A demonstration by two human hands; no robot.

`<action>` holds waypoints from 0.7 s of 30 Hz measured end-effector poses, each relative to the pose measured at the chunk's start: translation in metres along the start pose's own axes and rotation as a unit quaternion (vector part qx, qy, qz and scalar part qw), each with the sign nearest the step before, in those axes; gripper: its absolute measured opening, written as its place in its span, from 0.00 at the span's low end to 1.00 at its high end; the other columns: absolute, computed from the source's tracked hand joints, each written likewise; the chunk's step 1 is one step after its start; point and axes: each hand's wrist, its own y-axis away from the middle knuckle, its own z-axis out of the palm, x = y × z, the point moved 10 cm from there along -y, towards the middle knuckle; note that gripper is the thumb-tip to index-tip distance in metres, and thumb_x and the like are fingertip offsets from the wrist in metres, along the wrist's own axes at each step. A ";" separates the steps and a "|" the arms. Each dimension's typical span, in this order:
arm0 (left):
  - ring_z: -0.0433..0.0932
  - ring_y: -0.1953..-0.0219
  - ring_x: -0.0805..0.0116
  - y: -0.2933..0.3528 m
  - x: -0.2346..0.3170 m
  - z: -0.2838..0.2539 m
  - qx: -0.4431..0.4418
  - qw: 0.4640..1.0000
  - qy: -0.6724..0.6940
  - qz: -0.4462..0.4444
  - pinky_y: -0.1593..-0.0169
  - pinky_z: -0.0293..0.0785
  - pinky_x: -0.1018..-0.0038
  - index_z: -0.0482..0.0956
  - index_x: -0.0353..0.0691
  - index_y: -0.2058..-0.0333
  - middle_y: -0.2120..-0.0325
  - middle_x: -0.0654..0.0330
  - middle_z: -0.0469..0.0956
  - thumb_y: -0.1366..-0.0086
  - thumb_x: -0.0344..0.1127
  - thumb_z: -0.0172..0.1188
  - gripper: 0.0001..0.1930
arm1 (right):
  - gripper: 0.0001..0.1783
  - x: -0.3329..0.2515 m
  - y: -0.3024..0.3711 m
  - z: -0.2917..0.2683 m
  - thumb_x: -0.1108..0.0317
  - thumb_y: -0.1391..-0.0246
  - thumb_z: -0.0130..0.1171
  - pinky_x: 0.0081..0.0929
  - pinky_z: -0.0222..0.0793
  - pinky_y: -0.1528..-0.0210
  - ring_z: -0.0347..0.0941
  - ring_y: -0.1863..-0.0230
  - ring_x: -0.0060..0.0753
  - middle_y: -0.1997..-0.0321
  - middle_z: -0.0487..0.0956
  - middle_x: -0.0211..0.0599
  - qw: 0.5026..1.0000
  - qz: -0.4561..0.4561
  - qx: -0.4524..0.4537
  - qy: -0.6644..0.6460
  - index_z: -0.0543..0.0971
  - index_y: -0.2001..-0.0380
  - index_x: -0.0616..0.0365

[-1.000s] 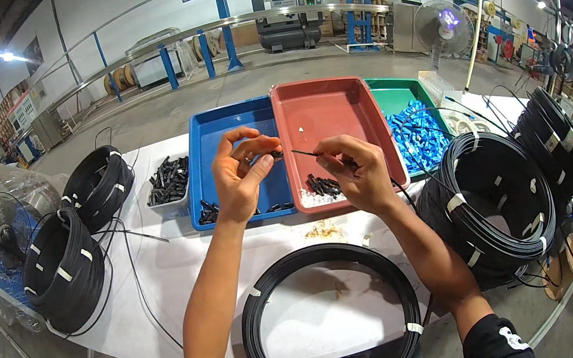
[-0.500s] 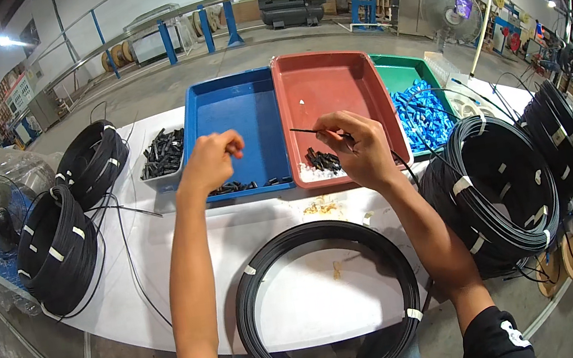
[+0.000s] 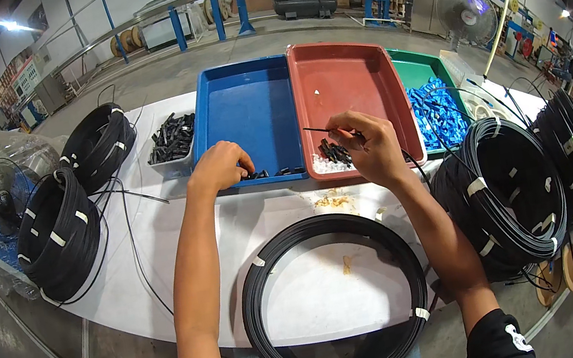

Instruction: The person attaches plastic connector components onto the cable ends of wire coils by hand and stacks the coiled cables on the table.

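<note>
My right hand (image 3: 368, 142) is closed around a black cable (image 3: 315, 129), whose thin end sticks out to the left over the red tray (image 3: 338, 69). From below that hand the cable runs off to the right. My left hand (image 3: 219, 167) is at the near left corner of the blue tray (image 3: 244, 103), fingers curled down beside small black pieces (image 3: 278, 173); what its fingertips pinch, if anything, is hidden. More short black pieces (image 3: 334, 153) and white bits (image 3: 328, 165) are in the red tray. Between my forearms lies a taped black cable coil (image 3: 252, 304), overhanging the table's near edge.
A white container holds black pieces (image 3: 173, 138) left of the trays. Blue pieces (image 3: 437, 110) fill part of a green tray (image 3: 418, 62). Cable coils stand at left (image 3: 58, 230) and right (image 3: 505, 189). A fan (image 3: 466, 14) is beyond the table (image 3: 173, 264).
My left hand has lowered from above the blue tray to its near edge, by the black pieces. My right hand still holds the cable. The whole view has shifted slightly.
</note>
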 end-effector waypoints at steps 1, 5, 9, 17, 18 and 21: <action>0.83 0.64 0.55 0.000 -0.006 0.002 0.003 1.000 -0.001 -0.001 0.58 0.78 0.64 0.88 0.40 0.66 0.68 0.53 0.85 0.51 0.19 0.66 0.13 | 0.08 -0.001 0.000 0.002 0.75 0.47 0.63 0.30 0.74 0.68 0.82 0.69 0.37 0.67 0.83 0.37 1.000 -0.003 0.001 -0.001 0.82 0.63 0.54; 0.84 0.64 0.57 0.000 -0.004 0.002 0.015 1.000 -0.018 0.013 0.58 0.78 0.64 0.89 0.43 0.67 0.69 0.54 0.85 0.50 0.24 0.68 0.10 | 0.07 0.005 0.002 0.010 0.73 0.46 0.63 0.30 0.75 0.66 0.82 0.68 0.36 0.66 0.84 0.37 0.999 0.033 -0.029 0.004 0.82 0.62 0.53; 0.84 0.65 0.57 0.002 0.005 -0.001 0.008 0.999 -0.035 -0.018 0.58 0.78 0.65 0.89 0.43 0.67 0.70 0.55 0.85 0.50 0.27 0.69 0.10 | 0.07 0.002 0.003 0.008 0.73 0.46 0.62 0.30 0.76 0.65 0.82 0.68 0.38 0.67 0.84 0.37 1.000 0.013 -0.018 -0.003 0.82 0.62 0.53; 0.84 0.68 0.58 0.007 -0.002 -0.007 0.048 0.998 -0.035 -0.025 0.60 0.79 0.64 0.88 0.45 0.72 0.72 0.57 0.85 0.52 0.28 0.68 0.06 | 0.08 -0.003 0.003 0.010 0.80 0.48 0.62 0.27 0.77 0.61 0.84 0.65 0.35 0.66 0.84 0.40 0.999 0.023 -0.031 0.004 0.82 0.64 0.60; 0.84 0.68 0.58 0.008 -0.003 -0.007 0.052 0.998 -0.025 -0.029 0.60 0.80 0.64 0.88 0.45 0.72 0.73 0.57 0.85 0.52 0.28 0.68 0.07 | 0.08 -0.004 0.003 0.010 0.78 0.48 0.63 0.29 0.76 0.64 0.83 0.67 0.37 0.67 0.84 0.39 0.999 0.018 -0.029 0.004 0.82 0.64 0.57; 0.83 0.64 0.58 0.006 -0.003 -0.008 0.056 0.996 -0.057 -0.026 0.58 0.79 0.64 0.88 0.46 0.71 0.72 0.59 0.85 0.52 0.28 0.69 0.07 | 0.07 -0.004 0.004 0.009 0.75 0.48 0.64 0.30 0.75 0.68 0.81 0.70 0.39 0.68 0.83 0.37 1.000 0.009 -0.021 0.009 0.82 0.65 0.54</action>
